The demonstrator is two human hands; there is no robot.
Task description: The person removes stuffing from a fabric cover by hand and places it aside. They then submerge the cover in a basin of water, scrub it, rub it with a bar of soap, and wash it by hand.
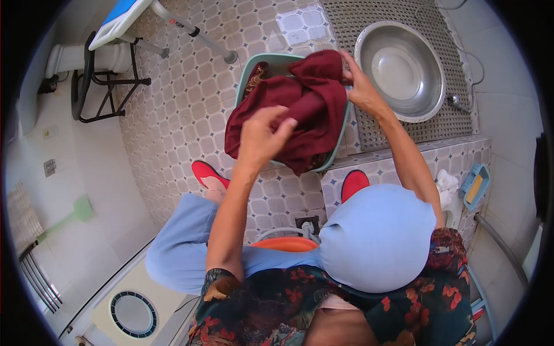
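Observation:
A dark red garment (314,115) lies bunched in a pale green plastic basin (340,147) on the tiled floor, and part of it hangs over the left rim. Over the cloth, my left hand (259,135) has its thumb and index finger apart, with red fabric showing between them. My right hand (363,89) is at the basin's upper right corner, its fingers closed on a raised edge of the garment. A patterned dark red piece with gold-coloured markings (257,78) shows in the basin's upper left corner.
A large steel bowl (401,72) stands on a perforated mat (375,130) at right, beside a shower head (456,102). At upper left are a chair with metal legs (199,40) and a black frame (107,81). An orange basin (285,244) sits below me.

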